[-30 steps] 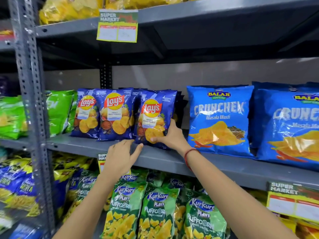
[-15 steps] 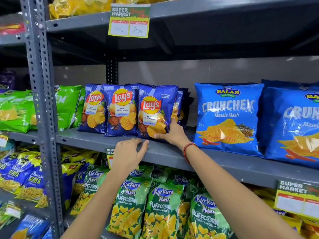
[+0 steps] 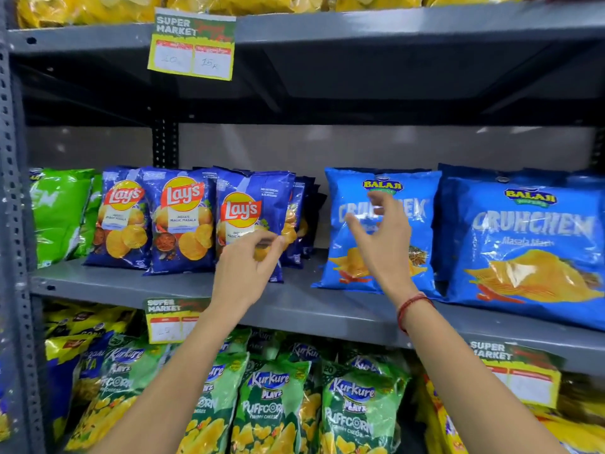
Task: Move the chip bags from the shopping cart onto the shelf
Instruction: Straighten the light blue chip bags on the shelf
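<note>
Three blue Lay's chip bags stand upright in a row on the grey middle shelf [image 3: 294, 309], with more of them behind. My left hand [image 3: 244, 273] is raised to the rightmost front Lay's bag [image 3: 252, 204], fingertips pinched on its lower right front. My right hand [image 3: 379, 244] hovers to the right with fingers apart and nothing in it, in front of a light blue Balaji Crunchex bag [image 3: 422, 224]. It is motion-blurred. The shopping cart is out of view.
A second Crunchex bag [image 3: 530, 244] stands at the right and green bags [image 3: 59, 214] at the left. Kurkure Puffcorn bags [image 3: 271, 404] fill the shelf below. The upper shelf [image 3: 393, 24] carries yellow bags and a price tag [image 3: 191, 44]. A perforated post [image 3: 13, 224] borders the left.
My right hand let go of the rightmost Lay's bag and moved right and up. My left hand rose from the shelf edge to that bag. The camera moved closer.
</note>
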